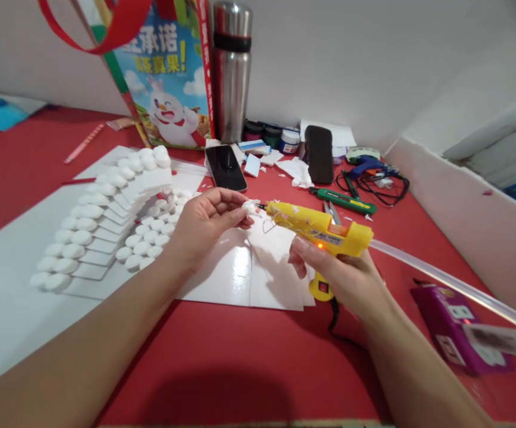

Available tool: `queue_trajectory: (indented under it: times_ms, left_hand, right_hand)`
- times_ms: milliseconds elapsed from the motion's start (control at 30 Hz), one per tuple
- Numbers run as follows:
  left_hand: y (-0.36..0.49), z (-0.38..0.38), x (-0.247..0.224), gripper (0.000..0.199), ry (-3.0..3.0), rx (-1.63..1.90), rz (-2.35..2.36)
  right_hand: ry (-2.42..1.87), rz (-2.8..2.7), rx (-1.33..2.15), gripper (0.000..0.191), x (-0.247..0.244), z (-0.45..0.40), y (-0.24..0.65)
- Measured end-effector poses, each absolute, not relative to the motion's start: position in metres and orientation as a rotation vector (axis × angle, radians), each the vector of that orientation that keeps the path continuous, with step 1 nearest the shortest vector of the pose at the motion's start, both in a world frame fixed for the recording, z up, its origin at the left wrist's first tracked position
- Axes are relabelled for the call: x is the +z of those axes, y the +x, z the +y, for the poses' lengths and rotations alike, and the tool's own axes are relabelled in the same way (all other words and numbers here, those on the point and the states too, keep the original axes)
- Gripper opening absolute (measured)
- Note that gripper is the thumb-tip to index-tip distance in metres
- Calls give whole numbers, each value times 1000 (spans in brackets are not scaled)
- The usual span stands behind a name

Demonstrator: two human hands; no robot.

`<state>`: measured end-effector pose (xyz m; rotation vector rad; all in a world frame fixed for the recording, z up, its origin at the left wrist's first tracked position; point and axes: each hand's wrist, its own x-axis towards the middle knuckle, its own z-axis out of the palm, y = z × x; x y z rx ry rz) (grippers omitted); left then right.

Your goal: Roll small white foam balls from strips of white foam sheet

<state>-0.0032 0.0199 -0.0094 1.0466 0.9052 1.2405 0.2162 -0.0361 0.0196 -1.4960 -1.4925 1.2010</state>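
Over white sheets (pixel 226 285), the left hand (pixel 202 223) pinches a small white piece (pixel 251 207), perhaps paper, probably to steady it at the nozzle; the right hand (pixel 351 276) grips the yellow glue gun (pixel 300 221); white discs (pixel 82 238) crowd leftward; red tabletop (pixel 240 368) leaves room near the front edge.

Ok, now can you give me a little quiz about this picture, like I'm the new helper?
1. What is the right hand holding?
a) a paintbrush
b) a yellow glue gun
c) a spoon

2. True or false: the silver flask stands upright beside the bag with the snowman on it.

3. Fill in the missing colour: the tabletop is ____.

Key: 1 b; 2 true; 3 red.
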Motion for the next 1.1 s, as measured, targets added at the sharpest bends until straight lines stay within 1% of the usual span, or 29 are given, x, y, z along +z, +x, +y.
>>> queue_trajectory:
  times_ms: [567, 1100]
  left_hand:
    - [-3, 19, -9, 23, 1066, 1210, 901]
    - [-1, 17, -5, 21, 960, 1213, 853]
  right_hand:
    - [-1437, -1427, 1244, 45, 17, -36, 215]
    - [-1451, -1406, 1250, 46, 18, -38, 214]
